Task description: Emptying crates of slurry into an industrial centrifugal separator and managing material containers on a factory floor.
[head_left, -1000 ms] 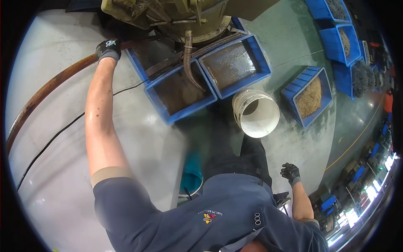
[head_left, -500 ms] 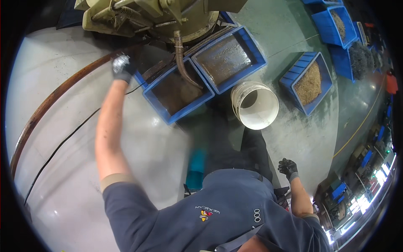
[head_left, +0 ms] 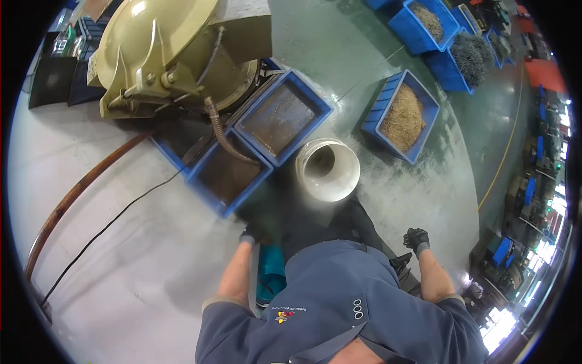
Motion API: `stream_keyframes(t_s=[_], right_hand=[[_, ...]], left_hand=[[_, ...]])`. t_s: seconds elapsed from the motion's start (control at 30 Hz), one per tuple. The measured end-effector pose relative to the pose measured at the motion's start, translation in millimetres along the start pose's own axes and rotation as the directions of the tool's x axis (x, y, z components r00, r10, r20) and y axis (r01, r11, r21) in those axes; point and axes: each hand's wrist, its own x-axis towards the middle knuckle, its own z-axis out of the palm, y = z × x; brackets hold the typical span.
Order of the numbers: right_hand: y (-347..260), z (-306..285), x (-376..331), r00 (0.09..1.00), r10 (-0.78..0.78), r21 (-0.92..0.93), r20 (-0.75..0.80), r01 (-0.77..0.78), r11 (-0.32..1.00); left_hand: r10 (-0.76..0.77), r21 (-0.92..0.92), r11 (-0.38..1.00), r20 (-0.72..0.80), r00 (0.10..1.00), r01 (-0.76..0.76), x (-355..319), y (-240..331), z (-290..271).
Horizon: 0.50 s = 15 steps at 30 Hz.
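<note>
My left hand (head_left: 250,234), in a dark glove, is low beside my left leg, just above a teal bucket (head_left: 272,270). Its fingers are blurred against the dark surroundings, so what they hold, if anything, does not show. Out to my right, my right hand (head_left: 416,238), also in a dark glove, is held in the air with its fingers curled in and nothing visible in them. A white bucket (head_left: 329,170) stands in front of my legs. Left of it are two blue bins holding murky liquid, a nearer bin (head_left: 225,209) and a farther bin (head_left: 331,110).
A large olive-green machine (head_left: 151,48) looms at far left; its ribbed hose (head_left: 219,130) hangs into the nearer bin. A rusty pipe (head_left: 79,176) and black cable (head_left: 115,221) cross the floor. One blue bin (head_left: 379,112) holds tan granules (head_left: 403,118); more bins stand beyond.
My left hand has come back from beside the machine to near the teal bucket. My right hand's fingers look more curled. The view has shifted, showing more of the machine.
</note>
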Motion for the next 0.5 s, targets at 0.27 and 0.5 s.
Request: stream_keyframes(t_s=[0.27,0.5], right_hand=[[-45.7,-93.7,130.4,0.996,-0.005,0.113,0.093,-0.006,0.994],[-152.7,-189.0,264.1,0.921,-0.084,0.171,0.380,0.019,0.985]], left_hand=[[0.067,-0.024,0.997,-0.283,0.957,-0.077,-24.2,114.8,-24.3],[0.135,0.373,0.928,-0.370,0.919,0.015,3.1,189.5,77.1]])
